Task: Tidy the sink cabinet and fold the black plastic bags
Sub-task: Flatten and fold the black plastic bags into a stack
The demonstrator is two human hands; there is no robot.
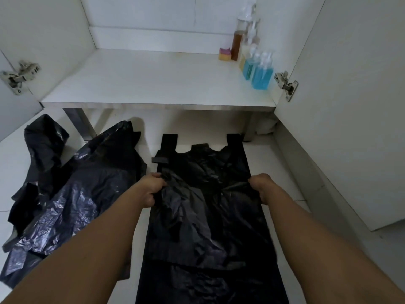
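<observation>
Both forearms extended forward, bare. Left hand [151, 189] and right hand [262, 187] fisted, each gripping black bag [203, 218] edge.

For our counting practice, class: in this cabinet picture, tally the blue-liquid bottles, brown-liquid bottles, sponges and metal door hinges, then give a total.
Blue-liquid bottles: 2
Brown-liquid bottles: 1
Sponges: 1
Metal door hinges: 2
Total: 6

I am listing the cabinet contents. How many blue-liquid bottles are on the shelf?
2. Both at the right end of the shelf: front blue bottle nearest the edge, rear blue bottle just behind it. More may be hidden.
</observation>
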